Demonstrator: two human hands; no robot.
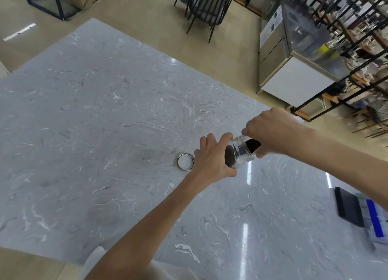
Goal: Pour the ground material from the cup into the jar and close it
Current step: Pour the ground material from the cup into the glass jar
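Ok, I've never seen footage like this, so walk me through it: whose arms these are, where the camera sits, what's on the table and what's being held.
No machine here: a person's two bare arms, filmed by one wide-angle camera worn on their head, looking down. The left hand grips a tilted glass jar with dark ground material in it. The right hand tips a cup at the jar's mouth; the cup is mostly hidden by the fingers. On the grey marble table, the jar's lid lies beside the left hand. A dark block and a clear box sit at the right edge.
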